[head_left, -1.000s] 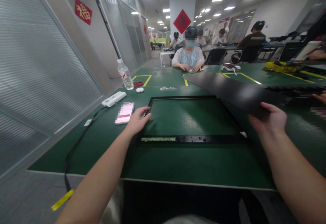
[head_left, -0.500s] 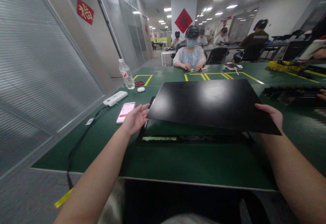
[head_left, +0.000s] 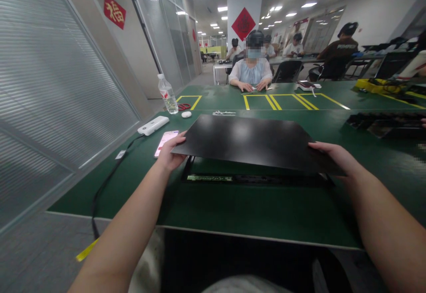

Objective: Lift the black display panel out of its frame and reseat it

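A large, thin, glossy black panel (head_left: 246, 142) is held level between my two hands above the green table. My left hand (head_left: 172, 152) grips its left edge, thumb on top and fingers underneath. On the right edge, my right hand (head_left: 334, 156) has its thumb over the surface, and its other fingers are hidden below. Beneath the panel lies a black rectangular frame (head_left: 276, 180), with a green strip (head_left: 209, 178) like a circuit board along its near side. The panel covers most of that frame.
Left of the panel lie a lit phone (head_left: 162, 144), a white power bank (head_left: 153, 125) with a black strap, a small white case (head_left: 186, 114) and a water bottle (head_left: 168, 94). A silvery tool (head_left: 224, 113) sits beyond the panel. Across the table (head_left: 259, 213) sits a person (head_left: 251, 71).
The panel has come lower and moved left over the frame. My left hand, open at the panel's edge before, now grips it. A silvery tool behind has come into view.
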### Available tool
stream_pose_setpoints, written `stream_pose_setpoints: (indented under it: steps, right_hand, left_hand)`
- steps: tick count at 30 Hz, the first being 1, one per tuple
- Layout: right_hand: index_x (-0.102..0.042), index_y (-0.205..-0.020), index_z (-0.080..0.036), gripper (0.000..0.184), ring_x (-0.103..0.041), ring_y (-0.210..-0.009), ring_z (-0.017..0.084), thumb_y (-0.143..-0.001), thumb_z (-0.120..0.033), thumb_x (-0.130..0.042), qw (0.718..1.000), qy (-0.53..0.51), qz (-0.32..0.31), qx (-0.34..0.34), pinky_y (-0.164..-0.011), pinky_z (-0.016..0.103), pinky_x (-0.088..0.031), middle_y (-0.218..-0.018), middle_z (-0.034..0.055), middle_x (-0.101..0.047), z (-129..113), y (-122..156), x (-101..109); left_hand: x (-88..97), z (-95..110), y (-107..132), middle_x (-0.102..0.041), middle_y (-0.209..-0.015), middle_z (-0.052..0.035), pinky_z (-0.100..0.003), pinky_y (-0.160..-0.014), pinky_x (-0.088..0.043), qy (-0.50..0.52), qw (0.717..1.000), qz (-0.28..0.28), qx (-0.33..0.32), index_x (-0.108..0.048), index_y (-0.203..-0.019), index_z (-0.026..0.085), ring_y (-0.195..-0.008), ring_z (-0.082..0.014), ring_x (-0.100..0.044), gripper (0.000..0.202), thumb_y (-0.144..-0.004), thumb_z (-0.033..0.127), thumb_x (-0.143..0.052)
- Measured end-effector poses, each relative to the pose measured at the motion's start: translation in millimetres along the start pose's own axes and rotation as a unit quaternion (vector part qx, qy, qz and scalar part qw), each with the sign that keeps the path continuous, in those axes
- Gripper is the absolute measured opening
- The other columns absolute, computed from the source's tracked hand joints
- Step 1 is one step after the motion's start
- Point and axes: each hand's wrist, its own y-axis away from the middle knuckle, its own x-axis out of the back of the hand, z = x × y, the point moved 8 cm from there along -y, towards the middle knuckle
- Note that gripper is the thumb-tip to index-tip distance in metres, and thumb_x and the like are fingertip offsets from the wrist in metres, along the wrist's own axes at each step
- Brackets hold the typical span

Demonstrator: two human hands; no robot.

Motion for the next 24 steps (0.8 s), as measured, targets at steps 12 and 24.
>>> stream_pose_setpoints:
  steps: [12,24]
  right_hand:
    - [-0.065,-0.098,-0.025,0.026,-0.066,-0.062,0.015,-0.078,-0.009,-0.06,0.999,0.026,0.008,0.046,-0.053,0.023,-0.052,-0.076,0.0032,-0.073,-3,-20,8]
    - [-0.065,-0.108,-0.022,0.028,-0.059,-0.057,0.012,-0.081,-0.016,-0.063,0.986,0.102,0.036,0.128,-0.045,0.017,-0.042,-0.082,0.008,-0.077,-13,-15,8]
  left_hand:
    - [18.6,10,1,-0.074,-0.082,-0.0042,-0.039,-0.071,-0.06,-0.036,0.995,0.076,-0.062,-0.071,-0.087,0.014,-0.08,-0.0263,-0.071,0.041,-0.049,0.009,-0.06]
    - [15.1,15,5,-0.069,-0.067,0.0002,-0.03,-0.057,-0.054,-0.08,0.984,0.132,-0.086,-0.068,-0.077,0.018,-0.061,-0.0188,-0.065,0.024,-0.056,0.018,-0.08]
